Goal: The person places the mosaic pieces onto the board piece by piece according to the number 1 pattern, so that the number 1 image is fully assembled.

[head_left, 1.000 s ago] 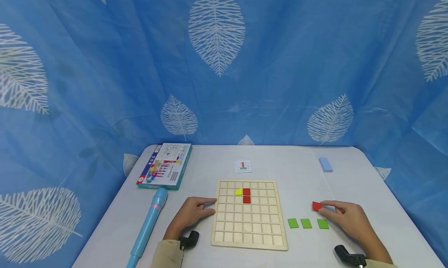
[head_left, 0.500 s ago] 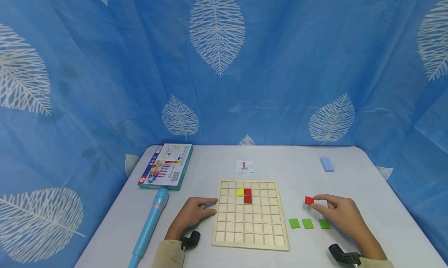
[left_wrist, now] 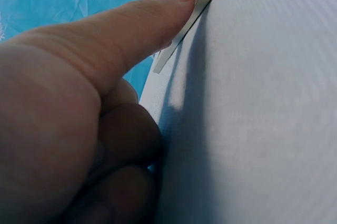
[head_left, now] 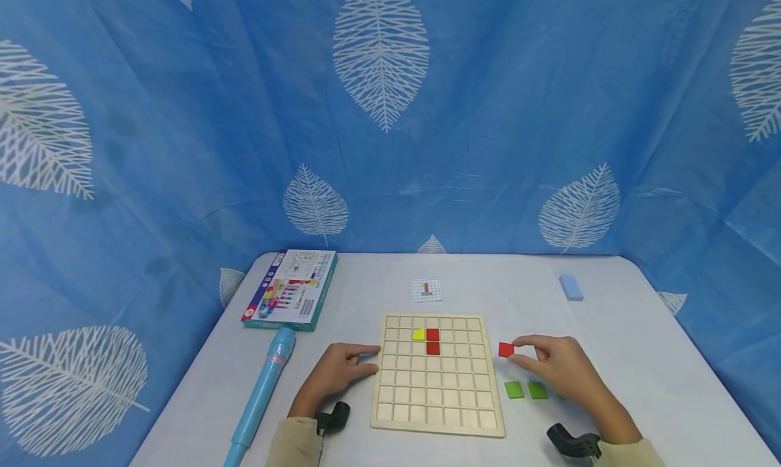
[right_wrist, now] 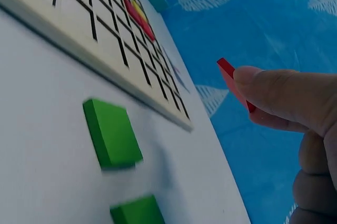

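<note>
A red square tile (head_left: 506, 350) is pinched between the thumb and index finger of my right hand (head_left: 564, 369), held above the table just right of the wooden grid board (head_left: 439, 428). In the right wrist view the red tile (right_wrist: 231, 79) stands tilted at the fingertips. My left hand (head_left: 332, 375) touches the board's left edge with thumb and index finger spread apart. From the left wrist, the thumb (left_wrist: 131, 29) is seen against the edge, with other fingers curled beneath. Two red tiles (head_left: 432, 348) and a yellow piece (head_left: 418, 335) lie in the board's upper cells.
Green tiles (head_left: 514, 390) lie right of the board; one is mostly hidden by my right hand. A small pattern card (head_left: 426, 290) sits behind the board, a light-blue block (head_left: 571, 288) at back right. To the left are a picture box (head_left: 291, 289) and a blue tube (head_left: 262, 392).
My right hand has moved left with the red tile, from beyond the green tiles to near the board's right edge. My left hand stays at the board.
</note>
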A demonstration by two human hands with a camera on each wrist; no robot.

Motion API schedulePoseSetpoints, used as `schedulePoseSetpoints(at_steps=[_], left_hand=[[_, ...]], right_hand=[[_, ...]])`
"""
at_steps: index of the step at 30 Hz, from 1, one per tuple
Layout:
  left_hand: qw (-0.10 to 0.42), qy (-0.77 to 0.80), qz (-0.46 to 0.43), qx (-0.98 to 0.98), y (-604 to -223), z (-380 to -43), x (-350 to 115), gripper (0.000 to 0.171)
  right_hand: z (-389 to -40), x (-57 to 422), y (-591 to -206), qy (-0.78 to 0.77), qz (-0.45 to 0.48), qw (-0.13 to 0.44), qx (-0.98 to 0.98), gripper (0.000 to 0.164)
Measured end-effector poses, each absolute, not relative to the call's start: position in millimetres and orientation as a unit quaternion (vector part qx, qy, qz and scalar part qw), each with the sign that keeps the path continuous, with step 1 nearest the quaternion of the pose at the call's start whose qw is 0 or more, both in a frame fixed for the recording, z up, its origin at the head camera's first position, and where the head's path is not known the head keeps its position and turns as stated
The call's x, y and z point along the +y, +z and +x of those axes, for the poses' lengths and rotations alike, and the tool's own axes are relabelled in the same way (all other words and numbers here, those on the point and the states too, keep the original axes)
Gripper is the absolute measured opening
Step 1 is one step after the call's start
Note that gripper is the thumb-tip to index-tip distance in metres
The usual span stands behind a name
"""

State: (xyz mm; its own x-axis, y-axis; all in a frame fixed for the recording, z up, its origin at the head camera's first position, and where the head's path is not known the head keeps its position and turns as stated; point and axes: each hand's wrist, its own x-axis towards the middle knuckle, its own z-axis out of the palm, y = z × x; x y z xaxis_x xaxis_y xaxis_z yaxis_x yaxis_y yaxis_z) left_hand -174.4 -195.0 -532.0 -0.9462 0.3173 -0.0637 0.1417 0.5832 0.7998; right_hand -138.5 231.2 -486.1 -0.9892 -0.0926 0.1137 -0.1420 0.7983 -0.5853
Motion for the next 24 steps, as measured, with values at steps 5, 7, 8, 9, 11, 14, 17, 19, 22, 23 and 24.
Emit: schedulePoseSetpoints(at_steps=[5,7,8,9,11,14,17,19,22,23,24], left_hand=[[0.103,0.439,0.132,0.883,-532,-174,-196,0.038],[0.103,0.439,0.132,0.883,-532,-174,-196,0.038],[0.103,0.439,0.132,0.883,-532,-174,-196,0.038],[0.103,0.438,0.132,0.883,-532,-174,-196,0.038],[0.103,0.438,0.132,0.883,-532,-174,-196,0.039],[0.104,0.439,0.133,0.883,-531,-175,-197,0.039],[0.103,0.438,0.132,0.883,-531,-175,-197,0.038],[0.102,0.435,0.132,0.885,-531,-175,-196,0.038],[0.099,0.427,0.133,0.889,-532,-175,-196,0.038],[0.099,0.424,0.133,0.890,-532,-175,-196,0.039],[0.099,0.423,0.133,0.891,-532,-175,-196,0.039]], right_hand=[[-144,215,-486,0.321,0.088,0.029,-0.943,0.030],[-146,209,-487,0.323,0.097,0.026,-0.941,0.030],[-147,205,-487,0.323,0.098,0.023,-0.941,0.030],[-148,202,-488,0.323,0.102,0.021,-0.941,0.031],[-150,195,-489,0.323,0.109,0.015,-0.940,0.032],[-151,185,-493,0.328,0.119,0.001,-0.937,0.033],[-153,176,-498,0.333,0.133,-0.008,-0.933,0.031],[-154,171,-503,0.336,0.145,-0.007,-0.931,0.029],[-155,164,-509,0.341,0.160,0.000,-0.926,0.028],[-155,162,-511,0.344,0.164,0.003,-0.925,0.027],[-156,159,-513,0.348,0.168,0.005,-0.922,0.027]])
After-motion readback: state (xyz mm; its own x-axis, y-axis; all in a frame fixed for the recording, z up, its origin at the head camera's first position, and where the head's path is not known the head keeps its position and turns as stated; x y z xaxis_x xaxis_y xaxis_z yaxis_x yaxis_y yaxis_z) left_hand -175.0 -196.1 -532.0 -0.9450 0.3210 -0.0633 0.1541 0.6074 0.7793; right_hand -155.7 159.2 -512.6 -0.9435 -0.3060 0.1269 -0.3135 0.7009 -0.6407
